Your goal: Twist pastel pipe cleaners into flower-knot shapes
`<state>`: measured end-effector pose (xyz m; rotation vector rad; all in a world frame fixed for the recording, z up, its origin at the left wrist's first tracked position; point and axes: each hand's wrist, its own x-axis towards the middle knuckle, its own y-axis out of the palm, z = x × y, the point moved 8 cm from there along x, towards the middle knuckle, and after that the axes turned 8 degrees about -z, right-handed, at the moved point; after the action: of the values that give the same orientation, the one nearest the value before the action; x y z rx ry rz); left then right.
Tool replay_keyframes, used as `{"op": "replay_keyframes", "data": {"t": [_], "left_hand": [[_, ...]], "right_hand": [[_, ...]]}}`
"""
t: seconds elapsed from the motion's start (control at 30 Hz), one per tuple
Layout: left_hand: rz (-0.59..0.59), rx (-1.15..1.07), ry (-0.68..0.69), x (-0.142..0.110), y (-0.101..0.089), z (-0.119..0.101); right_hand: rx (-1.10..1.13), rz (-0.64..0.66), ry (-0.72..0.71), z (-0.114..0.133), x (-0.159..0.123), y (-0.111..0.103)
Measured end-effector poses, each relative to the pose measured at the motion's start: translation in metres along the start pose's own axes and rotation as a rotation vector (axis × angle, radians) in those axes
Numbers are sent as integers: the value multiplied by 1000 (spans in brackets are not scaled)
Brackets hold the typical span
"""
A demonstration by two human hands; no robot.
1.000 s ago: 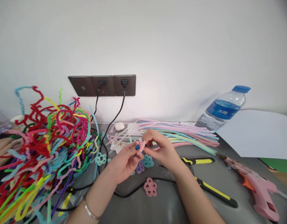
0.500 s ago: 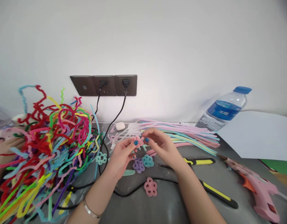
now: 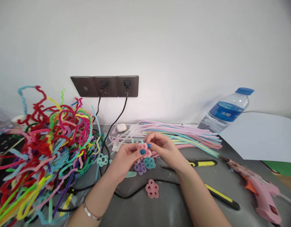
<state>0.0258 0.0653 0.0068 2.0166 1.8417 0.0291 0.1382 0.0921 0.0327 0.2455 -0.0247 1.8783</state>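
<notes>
A small pink pipe-cleaner flower (image 3: 146, 152) is pinched between both hands above the table. My left hand (image 3: 126, 159) grips its left side between thumb and fingers. Closed on its upper right edge is my right hand (image 3: 162, 148), thumb and index finger together. Just below the hands lie a purple pipe-cleaner flower (image 3: 140, 167) and a teal one (image 3: 149, 162), side by side. Nearer to me rests another pink flower (image 3: 152, 189), touching a black cable (image 3: 133, 194). A mint flower (image 3: 102, 160) sits left of my left hand.
A large tangle of coloured pipe cleaners (image 3: 58, 145) fills the left side. Straight pastel pipe cleaners (image 3: 183, 132) lie along the wall. On the right are yellow-black pliers (image 3: 223, 195), a pink glue gun (image 3: 261, 192), a tilted water bottle (image 3: 227, 110) and white paper (image 3: 263, 135).
The pink flower has turned in my fingers, its looped petals now facing me more. My right fingers have closed in on it. At far left, another person's hand has mostly withdrawn from the tangle.
</notes>
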Motion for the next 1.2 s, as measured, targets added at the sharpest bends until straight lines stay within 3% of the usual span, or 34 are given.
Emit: {"op": "replay_keyframes", "data": {"t": [0.2,0.4,0.57,0.73,1.2], "left_hand": [[-148,-103,60,2,-11,-1],[-253,-103,162,3,-20,-3],[-337,-91,245,2,-29,-8],[-345,-46,294,4,-33,-10],[-202,-5,92,4,-21,-5]], "right_hand": [[-84,-141,-189,8,0,5],[-128,-162,-286,13,-4,18],[-84,-129,-245,10,-4,26],[-17,-35,-145,8,-2,30],[95,-42,38,-8,2,21]]}}
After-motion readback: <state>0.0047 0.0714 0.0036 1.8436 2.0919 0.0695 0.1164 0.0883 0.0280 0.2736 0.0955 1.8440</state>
